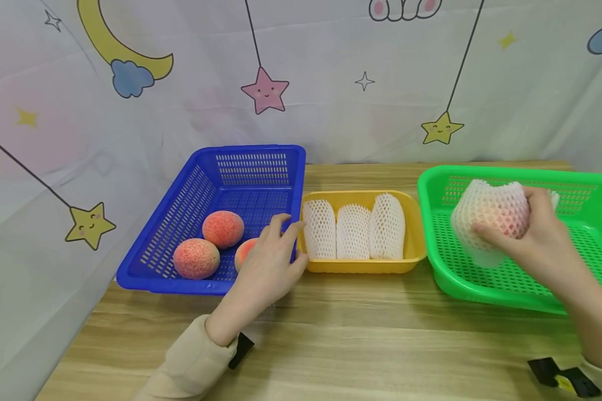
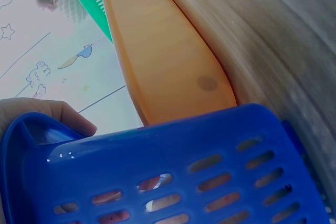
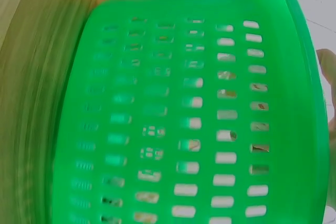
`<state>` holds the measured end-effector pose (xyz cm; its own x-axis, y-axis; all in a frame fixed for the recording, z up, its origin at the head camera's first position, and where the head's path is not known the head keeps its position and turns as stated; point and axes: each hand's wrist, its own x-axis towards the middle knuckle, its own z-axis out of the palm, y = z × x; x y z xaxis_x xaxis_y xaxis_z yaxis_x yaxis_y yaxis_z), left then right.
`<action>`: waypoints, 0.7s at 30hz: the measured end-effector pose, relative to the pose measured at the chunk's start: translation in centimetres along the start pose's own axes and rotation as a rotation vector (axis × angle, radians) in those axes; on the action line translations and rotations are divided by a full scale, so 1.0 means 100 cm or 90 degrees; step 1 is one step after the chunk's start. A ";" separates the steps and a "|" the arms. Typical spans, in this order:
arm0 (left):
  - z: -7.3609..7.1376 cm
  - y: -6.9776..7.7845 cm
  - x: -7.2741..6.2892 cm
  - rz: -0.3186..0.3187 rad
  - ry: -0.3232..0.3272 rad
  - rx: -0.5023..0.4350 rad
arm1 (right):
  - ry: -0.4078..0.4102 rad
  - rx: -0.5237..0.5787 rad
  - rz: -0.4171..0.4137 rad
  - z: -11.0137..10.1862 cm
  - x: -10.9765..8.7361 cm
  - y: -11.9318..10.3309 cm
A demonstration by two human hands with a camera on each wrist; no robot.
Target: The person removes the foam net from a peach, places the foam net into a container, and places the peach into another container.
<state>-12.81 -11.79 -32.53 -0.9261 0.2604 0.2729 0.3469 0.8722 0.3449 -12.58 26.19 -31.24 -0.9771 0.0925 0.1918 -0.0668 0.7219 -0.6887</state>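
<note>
My right hand (image 1: 537, 239) grips a peach (image 1: 514, 220) wrapped in a white foam net (image 1: 466, 223), held over the green basket (image 1: 446, 284). Its thumb lies across the near side of the net. My left hand (image 1: 268, 262) reaches across the right rim of the blue basket (image 1: 180, 285), fingers loosely bent and holding nothing. Two reddish peaches, one at the back (image 1: 223, 229) and one nearer (image 1: 197, 259), lie in that basket; a third peach (image 1: 243, 253) is partly hidden by the left hand. In the left wrist view, fingers (image 2: 73, 121) show above the blue rim.
Between the baskets stands a yellow tray (image 1: 363, 267) with three white foam nets (image 1: 353, 231) side by side. More white netting (image 1: 554, 199) shows behind the right hand. All stand on a wooden table (image 1: 371, 334) before a printed cloth backdrop (image 1: 326, 128).
</note>
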 end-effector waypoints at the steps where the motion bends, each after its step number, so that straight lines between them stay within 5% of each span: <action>1: 0.000 0.000 0.000 0.000 0.000 0.000 | 0.000 0.002 0.002 0.001 0.000 -0.002; 21: 0.000 0.000 0.000 -0.003 -0.004 0.005 | 0.008 0.152 -0.027 0.022 0.000 -0.037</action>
<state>-12.80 -11.79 -32.54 -0.9288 0.2584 0.2658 0.3410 0.8766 0.3396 -12.80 22.06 -30.23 -0.9698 0.0750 0.2323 -0.1555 0.5435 -0.8249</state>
